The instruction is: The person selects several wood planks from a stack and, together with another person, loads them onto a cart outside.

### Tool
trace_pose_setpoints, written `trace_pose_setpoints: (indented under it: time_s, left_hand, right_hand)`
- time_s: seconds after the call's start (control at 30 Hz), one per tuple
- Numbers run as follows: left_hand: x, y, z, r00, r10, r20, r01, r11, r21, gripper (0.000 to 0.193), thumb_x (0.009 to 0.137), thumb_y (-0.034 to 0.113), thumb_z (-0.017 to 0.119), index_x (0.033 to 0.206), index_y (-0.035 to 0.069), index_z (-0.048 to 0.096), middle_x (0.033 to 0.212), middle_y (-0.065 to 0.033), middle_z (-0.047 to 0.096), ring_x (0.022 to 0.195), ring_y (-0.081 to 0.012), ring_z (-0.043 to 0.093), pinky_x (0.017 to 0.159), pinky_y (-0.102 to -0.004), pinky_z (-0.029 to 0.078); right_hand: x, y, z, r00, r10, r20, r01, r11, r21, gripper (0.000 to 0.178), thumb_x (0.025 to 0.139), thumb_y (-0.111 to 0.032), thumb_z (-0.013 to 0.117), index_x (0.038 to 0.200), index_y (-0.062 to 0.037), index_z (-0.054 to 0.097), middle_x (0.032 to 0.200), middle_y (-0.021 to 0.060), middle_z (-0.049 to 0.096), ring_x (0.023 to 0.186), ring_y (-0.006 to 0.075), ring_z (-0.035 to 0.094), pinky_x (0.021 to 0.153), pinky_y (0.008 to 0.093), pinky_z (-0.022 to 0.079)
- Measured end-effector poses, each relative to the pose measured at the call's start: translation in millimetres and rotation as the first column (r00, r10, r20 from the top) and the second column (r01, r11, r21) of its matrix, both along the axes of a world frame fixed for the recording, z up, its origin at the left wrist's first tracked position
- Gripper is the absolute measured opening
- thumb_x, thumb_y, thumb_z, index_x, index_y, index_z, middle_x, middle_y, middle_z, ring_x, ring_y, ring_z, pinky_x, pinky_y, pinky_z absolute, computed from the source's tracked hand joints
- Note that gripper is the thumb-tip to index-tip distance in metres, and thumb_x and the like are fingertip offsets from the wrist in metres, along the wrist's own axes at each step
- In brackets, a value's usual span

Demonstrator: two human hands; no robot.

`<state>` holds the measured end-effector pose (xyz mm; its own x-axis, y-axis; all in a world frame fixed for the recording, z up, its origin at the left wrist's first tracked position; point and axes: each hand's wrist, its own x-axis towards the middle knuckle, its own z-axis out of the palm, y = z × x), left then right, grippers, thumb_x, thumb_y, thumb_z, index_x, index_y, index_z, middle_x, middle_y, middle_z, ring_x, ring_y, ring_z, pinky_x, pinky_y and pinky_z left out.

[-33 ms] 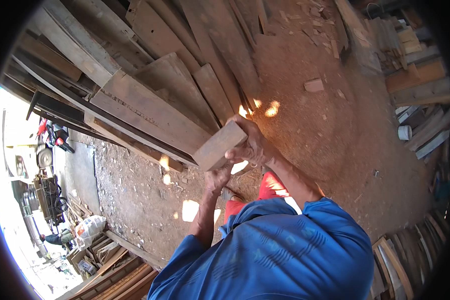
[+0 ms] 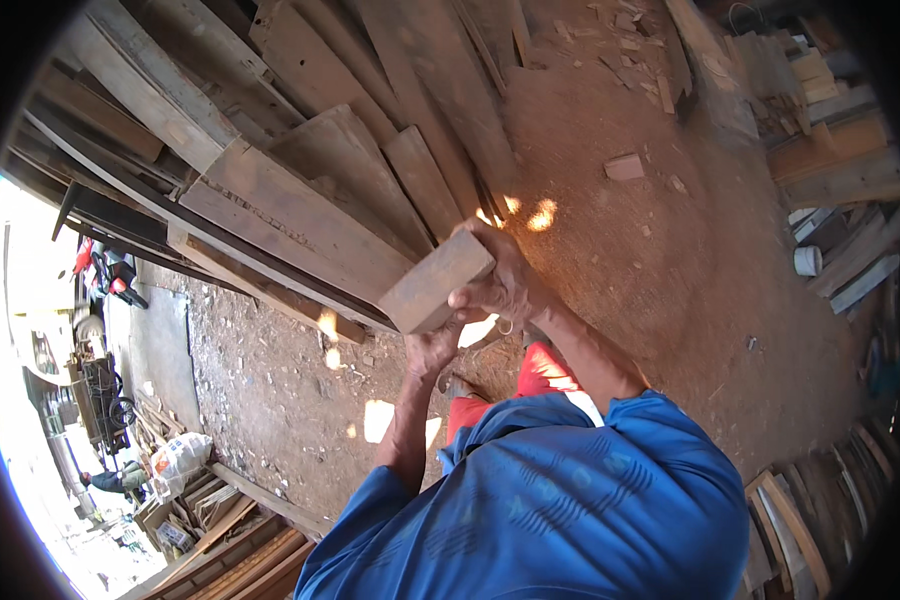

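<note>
Blue and red against dusty browns

The wooden block (image 2: 432,283) is greyish brown. The shirt (image 2: 610,520) is bright blue, patterned with darker slanting stripes and faint greenish lettering. The legwear (image 2: 541,370) shows red. The stacked planks (image 2: 300,225) run from brown to weathered grey. The dirt floor (image 2: 650,300) is reddish brown, the bag (image 2: 182,458) mostly white, the round container (image 2: 808,262) white.

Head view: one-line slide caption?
Left hand and right hand holding a brown block near long boards, above a debris-strewn floor.
</note>
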<state>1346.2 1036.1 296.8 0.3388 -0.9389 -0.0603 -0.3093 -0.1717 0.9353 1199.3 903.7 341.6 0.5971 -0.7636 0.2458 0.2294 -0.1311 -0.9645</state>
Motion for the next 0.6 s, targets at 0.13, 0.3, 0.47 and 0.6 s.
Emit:
trace_pose_setpoints:
  time_s: [0.13, 0.3, 0.47, 0.6]
  left_hand:
    - [3.3, -10.5, 32.4, 0.986, -0.128, -0.11, 0.089, 0.947, -0.308, 0.061, 0.083, 0.046, 0.078, 0.12, 0.001, 0.062, 0.112, -0.0128, 0.067, 0.105, -0.0247, 0.063, 0.091, -0.0403, 0.051]
    - [2.4, 15.0, 57.4, 0.953, -0.289, -0.088, 0.251, 0.92, -0.302, 0.064, 0.083, 0.038, 0.08, 0.126, -0.002, 0.055, 0.12, -0.0115, 0.061, 0.109, -0.0225, 0.06, 0.093, -0.0384, 0.05]
    - [9.0, 51.2, 13.2, 0.868, -0.497, -0.018, 0.46, 0.816, -0.35, 0.058, 0.084, 0.023, 0.079, 0.129, -0.001, 0.05, 0.116, -0.0136, 0.064, 0.105, -0.0238, 0.062, 0.09, -0.0377, 0.051]
    - [-0.6, 45.9, -40.3, 0.672, -0.652, 0.35, 0.74, 0.574, -0.352, 0.06, 0.08, 0.023, 0.082, 0.124, 0.001, 0.047, 0.114, -0.0116, 0.061, 0.1, -0.0236, 0.061, 0.087, -0.038, 0.05]
  right_hand:
    - [-6.3, 19.8, 57.7, 0.982, -0.144, 0.119, 0.149, 0.988, -0.031, 0.075, 0.068, -0.051, 0.088, 0.112, -0.0012, 0.053, 0.101, 0.0077, 0.059, 0.097, 0.0161, 0.058, 0.084, 0.0316, 0.049]
    - [-22.7, 85.2, 98.4, 0.929, -0.35, 0.117, 0.361, 0.929, -0.084, 0.084, 0.065, -0.06, 0.086, 0.111, 0.0015, 0.053, 0.096, 0.0125, 0.06, 0.097, 0.0221, 0.062, 0.084, 0.0363, 0.051]
    - [-44.6, 151.6, 68.8, 0.864, -0.503, 0.024, 0.488, 0.826, -0.28, 0.08, 0.064, -0.06, 0.086, 0.111, -0.0043, 0.053, 0.099, 0.0107, 0.054, 0.097, 0.0236, 0.055, 0.085, 0.0402, 0.047]
    - [-75.8, 207.0, 3.2, 0.733, -0.661, -0.159, 0.575, 0.728, -0.373, 0.076, 0.07, -0.06, 0.081, 0.114, -0.0061, 0.05, 0.104, 0.0128, 0.053, 0.102, 0.0299, 0.055, 0.09, 0.044, 0.044]
